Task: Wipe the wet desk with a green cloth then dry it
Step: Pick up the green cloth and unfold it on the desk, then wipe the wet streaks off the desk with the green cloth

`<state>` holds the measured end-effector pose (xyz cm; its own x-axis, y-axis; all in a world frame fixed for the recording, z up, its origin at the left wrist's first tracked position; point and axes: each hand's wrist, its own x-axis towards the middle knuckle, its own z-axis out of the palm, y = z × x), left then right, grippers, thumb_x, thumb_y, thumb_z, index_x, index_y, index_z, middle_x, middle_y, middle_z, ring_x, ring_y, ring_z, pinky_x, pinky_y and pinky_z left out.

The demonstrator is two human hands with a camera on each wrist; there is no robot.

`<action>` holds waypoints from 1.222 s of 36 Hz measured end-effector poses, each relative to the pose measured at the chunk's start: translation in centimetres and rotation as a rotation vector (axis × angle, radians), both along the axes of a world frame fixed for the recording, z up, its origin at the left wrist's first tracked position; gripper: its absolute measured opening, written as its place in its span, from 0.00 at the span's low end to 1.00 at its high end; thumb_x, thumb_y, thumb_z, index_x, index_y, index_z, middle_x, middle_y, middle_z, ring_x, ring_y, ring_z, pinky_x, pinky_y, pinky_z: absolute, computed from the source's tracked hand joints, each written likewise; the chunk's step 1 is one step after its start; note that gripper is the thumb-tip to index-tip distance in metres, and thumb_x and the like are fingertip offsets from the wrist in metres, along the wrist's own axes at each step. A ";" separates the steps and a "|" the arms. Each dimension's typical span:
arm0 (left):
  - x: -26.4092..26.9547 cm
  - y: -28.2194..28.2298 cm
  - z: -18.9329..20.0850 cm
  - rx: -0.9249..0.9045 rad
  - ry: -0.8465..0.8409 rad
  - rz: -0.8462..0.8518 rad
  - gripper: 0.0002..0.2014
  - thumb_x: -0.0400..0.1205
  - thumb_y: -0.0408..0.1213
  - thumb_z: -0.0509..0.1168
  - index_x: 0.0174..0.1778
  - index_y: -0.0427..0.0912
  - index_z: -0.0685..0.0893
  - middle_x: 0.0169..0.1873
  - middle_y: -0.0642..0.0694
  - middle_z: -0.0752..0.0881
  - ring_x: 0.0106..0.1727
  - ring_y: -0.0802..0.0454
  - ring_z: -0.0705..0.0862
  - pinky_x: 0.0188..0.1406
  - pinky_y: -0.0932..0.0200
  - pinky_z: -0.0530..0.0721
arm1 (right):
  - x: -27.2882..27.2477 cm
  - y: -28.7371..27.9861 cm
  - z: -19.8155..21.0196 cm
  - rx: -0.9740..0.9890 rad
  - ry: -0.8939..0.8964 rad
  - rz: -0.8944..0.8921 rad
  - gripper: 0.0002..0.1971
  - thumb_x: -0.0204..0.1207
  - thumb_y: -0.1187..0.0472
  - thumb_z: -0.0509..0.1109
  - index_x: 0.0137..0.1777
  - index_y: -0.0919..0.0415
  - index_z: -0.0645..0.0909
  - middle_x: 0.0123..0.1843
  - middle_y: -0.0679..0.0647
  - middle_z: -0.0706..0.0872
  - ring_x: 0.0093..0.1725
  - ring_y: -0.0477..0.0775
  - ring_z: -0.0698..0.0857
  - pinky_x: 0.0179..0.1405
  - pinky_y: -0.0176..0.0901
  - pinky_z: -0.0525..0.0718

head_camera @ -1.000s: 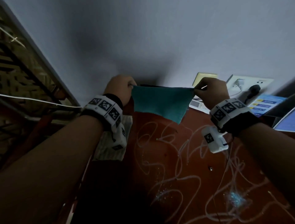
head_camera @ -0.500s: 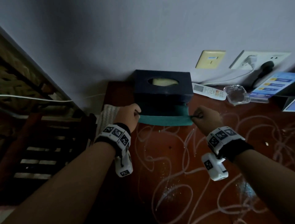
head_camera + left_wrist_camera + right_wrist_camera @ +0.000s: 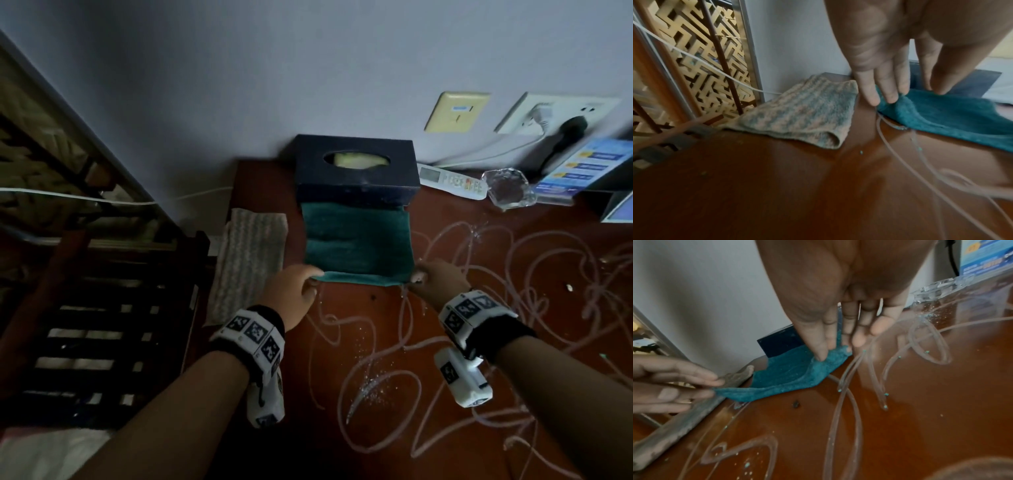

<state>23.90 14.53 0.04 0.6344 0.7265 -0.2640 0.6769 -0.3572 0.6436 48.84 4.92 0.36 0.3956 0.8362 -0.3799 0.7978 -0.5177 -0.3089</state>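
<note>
Left hand (image 3: pixel 294 291) and right hand (image 3: pixel 436 279) pinch green cloth (image 3: pixel 358 245) corners before tissue box (image 3: pixel 356 168); should drag it flat, taut, evenly.

Both forearms are bare, with no sleeves. Behind the left hand (image 3: pixel 291 294) sits a black wrist strap (image 3: pixel 270 317) carrying a white band (image 3: pixel 253 337) printed with square black-and-white marker patterns, and a white camera block (image 3: pixel 265 401), also marked, hangs under the wrist. Behind the right hand (image 3: pixel 436 281) is the same kit: black strap (image 3: pixel 500 337), white marker band (image 3: pixel 469 311), white camera block (image 3: pixel 462 382).
</note>
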 end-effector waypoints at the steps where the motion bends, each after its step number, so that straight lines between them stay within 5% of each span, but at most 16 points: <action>1: -0.5 -0.7 -0.1 0.016 -0.015 -0.001 0.16 0.85 0.33 0.59 0.69 0.45 0.77 0.70 0.50 0.76 0.71 0.54 0.74 0.65 0.67 0.66 | -0.1 0.1 0.1 -0.007 -0.015 0.010 0.10 0.77 0.58 0.71 0.54 0.60 0.87 0.51 0.56 0.87 0.52 0.55 0.84 0.46 0.39 0.73; 5: -3.0 -3.4 -1.0 0.009 -0.006 -0.058 0.13 0.86 0.36 0.56 0.65 0.47 0.79 0.64 0.50 0.78 0.65 0.57 0.75 0.60 0.71 0.67 | -0.6 1.2 0.2 0.030 -0.052 0.013 0.13 0.76 0.49 0.70 0.56 0.53 0.85 0.57 0.55 0.84 0.55 0.55 0.83 0.57 0.51 0.82; 8: -4.9 -4.8 -2.0 0.011 0.060 -0.083 0.16 0.87 0.34 0.53 0.68 0.46 0.77 0.66 0.50 0.76 0.65 0.57 0.74 0.60 0.71 0.67 | -1.9 2.9 0.2 0.063 -0.077 0.005 0.18 0.78 0.48 0.67 0.66 0.51 0.79 0.68 0.55 0.77 0.67 0.60 0.76 0.67 0.61 0.77; 13: -7.0 -6.1 -3.5 0.113 0.326 -0.157 0.25 0.86 0.37 0.52 0.80 0.53 0.60 0.81 0.48 0.55 0.81 0.51 0.54 0.79 0.50 0.58 | -4.7 6.5 -0.7 0.027 -0.111 0.064 0.26 0.82 0.51 0.63 0.79 0.44 0.63 0.77 0.55 0.68 0.75 0.62 0.67 0.72 0.59 0.69; 17: -8.3 -6.6 -5.1 0.141 0.443 -0.212 0.29 0.86 0.48 0.49 0.83 0.57 0.47 0.83 0.51 0.39 0.83 0.51 0.42 0.79 0.39 0.44 | -5.8 8.2 -2.3 -0.070 -0.087 0.092 0.30 0.82 0.47 0.62 0.82 0.37 0.54 0.86 0.51 0.51 0.82 0.62 0.55 0.77 0.66 0.61; 21: -9.2 -6.5 -6.6 0.170 0.520 -0.261 0.35 0.75 0.61 0.48 0.80 0.56 0.60 0.80 0.45 0.62 0.77 0.44 0.64 0.68 0.28 0.66 | -5.8 9.2 -3.6 -0.165 -0.086 0.091 0.36 0.78 0.37 0.63 0.81 0.31 0.47 0.86 0.47 0.38 0.84 0.59 0.42 0.78 0.74 0.46; 28: -9.9 -6.1 -8.4 0.229 0.516 -0.357 0.36 0.77 0.65 0.48 0.81 0.56 0.59 0.79 0.47 0.63 0.76 0.43 0.62 0.69 0.31 0.45 | -6.0 10.3 -5.2 -0.254 -0.087 0.074 0.41 0.69 0.23 0.57 0.78 0.24 0.38 0.83 0.44 0.28 0.83 0.60 0.32 0.72 0.84 0.42; 30: -9.7 -5.9 -8.0 0.215 0.467 -0.330 0.35 0.78 0.64 0.46 0.82 0.59 0.50 0.82 0.47 0.56 0.79 0.43 0.56 0.70 0.31 0.39 | -6.3 11.0 -5.6 -0.267 -0.091 0.088 0.42 0.68 0.21 0.55 0.77 0.23 0.36 0.83 0.44 0.26 0.82 0.60 0.30 0.71 0.85 0.42; 33: -9.9 -5.7 -9.0 0.277 0.439 -0.317 0.34 0.78 0.65 0.37 0.72 0.67 0.22 0.77 0.53 0.23 0.77 0.50 0.27 0.64 0.35 0.18 | -6.5 12.3 -5.8 -0.277 -0.086 0.107 0.42 0.66 0.19 0.52 0.75 0.22 0.32 0.82 0.44 0.23 0.82 0.62 0.29 0.69 0.87 0.42; 36: -9.7 -5.8 -8.7 0.275 0.419 -0.276 0.35 0.78 0.66 0.40 0.78 0.65 0.32 0.82 0.50 0.34 0.80 0.46 0.38 0.68 0.31 0.27 | -6.9 13.5 -6.2 -0.271 -0.076 0.112 0.44 0.63 0.16 0.48 0.74 0.22 0.30 0.82 0.47 0.23 0.81 0.64 0.29 0.69 0.87 0.43; 39: -9.9 -5.6 -9.3 0.264 0.402 -0.312 0.34 0.76 0.67 0.35 0.71 0.69 0.21 0.74 0.56 0.19 0.75 0.51 0.22 0.62 0.34 0.16 | -7.4 13.8 -6.4 -0.257 -0.076 0.095 0.46 0.59 0.14 0.45 0.74 0.22 0.29 0.82 0.47 0.23 0.81 0.64 0.28 0.69 0.87 0.41; 42: -9.9 -5.6 -8.7 0.239 0.496 -0.340 0.37 0.77 0.66 0.46 0.82 0.59 0.50 0.83 0.45 0.51 0.79 0.41 0.55 0.69 0.29 0.40 | -8.1 13.2 -6.2 -0.251 -0.081 0.093 0.45 0.60 0.14 0.45 0.75 0.23 0.30 0.81 0.47 0.22 0.81 0.63 0.27 0.67 0.88 0.39; 44: -10.1 -5.8 -9.2 0.282 0.514 -0.353 0.37 0.76 0.67 0.49 0.81 0.56 0.58 0.81 0.43 0.59 0.76 0.40 0.62 0.69 0.30 0.46 | -8.7 12.6 -6.3 -0.246 -0.080 0.102 0.44 0.62 0.16 0.46 0.75 0.23 0.30 0.81 0.46 0.22 0.81 0.62 0.26 0.67 0.88 0.37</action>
